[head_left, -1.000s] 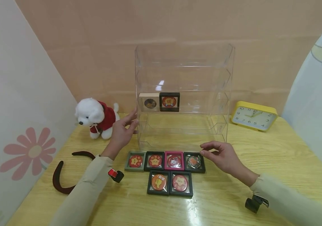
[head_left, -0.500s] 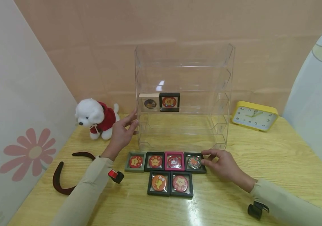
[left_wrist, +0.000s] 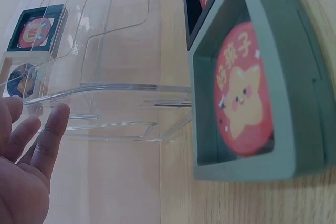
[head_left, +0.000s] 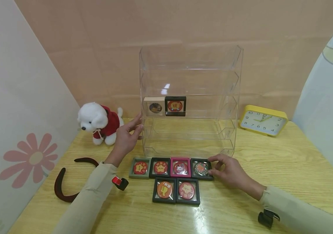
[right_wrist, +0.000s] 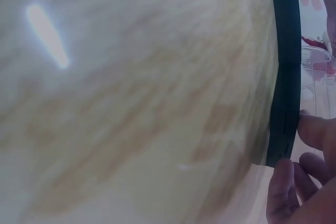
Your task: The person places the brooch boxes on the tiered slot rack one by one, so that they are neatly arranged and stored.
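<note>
My left hand (head_left: 128, 138) is beside the left wall of a clear acrylic tiered rack (head_left: 191, 133), its fingers extended at that wall. Two small display frames stand on a rack tier: a cream frame (head_left: 154, 99) and a black frame with a red badge (head_left: 175, 106). Before the rack lies a row of framed round badges: green (head_left: 139, 168), black with a star badge (head_left: 160, 167), pink (head_left: 180, 167) and, at the right end, a black frame with a dark green and orange badge (head_left: 201, 169). My right hand (head_left: 232, 171) pinches the last one's right edge.
Two more black frames, with an orange thumb badge (head_left: 164, 190) and a pink star badge (head_left: 187, 190), lie nearer me. A white plush dog (head_left: 99, 122) and dark curved band (head_left: 62, 188) are at left; a yellow clock (head_left: 263, 120) is at right.
My right hand has come slightly down and its thumb and fingers have closed on the right edge of the end black frame. My left hand stays at the rack.
</note>
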`<state>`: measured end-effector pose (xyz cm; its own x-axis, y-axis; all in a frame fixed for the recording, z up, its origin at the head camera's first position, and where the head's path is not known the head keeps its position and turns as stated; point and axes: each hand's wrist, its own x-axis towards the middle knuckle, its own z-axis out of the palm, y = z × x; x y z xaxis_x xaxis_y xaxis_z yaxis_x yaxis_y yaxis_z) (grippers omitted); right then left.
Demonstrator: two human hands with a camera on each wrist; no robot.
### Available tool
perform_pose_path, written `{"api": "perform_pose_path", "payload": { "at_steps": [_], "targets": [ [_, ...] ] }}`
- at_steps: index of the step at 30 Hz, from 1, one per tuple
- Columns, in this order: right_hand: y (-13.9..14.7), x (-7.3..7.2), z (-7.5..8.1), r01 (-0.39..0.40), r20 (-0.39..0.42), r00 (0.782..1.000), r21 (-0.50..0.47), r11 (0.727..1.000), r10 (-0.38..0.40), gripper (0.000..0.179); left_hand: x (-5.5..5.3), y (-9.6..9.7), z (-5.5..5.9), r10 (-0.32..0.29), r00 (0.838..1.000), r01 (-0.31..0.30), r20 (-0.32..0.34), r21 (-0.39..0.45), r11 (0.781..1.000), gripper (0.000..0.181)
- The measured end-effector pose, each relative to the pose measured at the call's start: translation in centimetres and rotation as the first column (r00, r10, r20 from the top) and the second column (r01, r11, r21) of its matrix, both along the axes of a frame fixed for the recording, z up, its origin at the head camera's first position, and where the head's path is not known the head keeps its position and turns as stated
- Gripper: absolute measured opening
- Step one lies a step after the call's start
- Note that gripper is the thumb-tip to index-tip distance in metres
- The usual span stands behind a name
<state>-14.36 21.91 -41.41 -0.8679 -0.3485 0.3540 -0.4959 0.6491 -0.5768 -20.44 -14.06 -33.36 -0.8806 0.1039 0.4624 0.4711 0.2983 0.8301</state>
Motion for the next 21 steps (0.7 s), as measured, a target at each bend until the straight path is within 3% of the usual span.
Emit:
{"api": "perform_pose_path", "payload": {
  "at_steps": [8,21],
  "targets": [
    [0.2,0.4,0.4,-0.017,0.034,0.999,0.006,1.000,0.017,0.045,0.0,0.0,-0.1,-0.003,1.000,0.003,-0.020,0.007,1.000,0.044],
    [0.3,0.8,1.1,-0.019,0.119,0.993,0.111,0.994,0.006,0.054,0.0,0.0,-0.1,-0.002,1.000,0.002,0.007,0.013,1.000,0.044]
  ]
}}
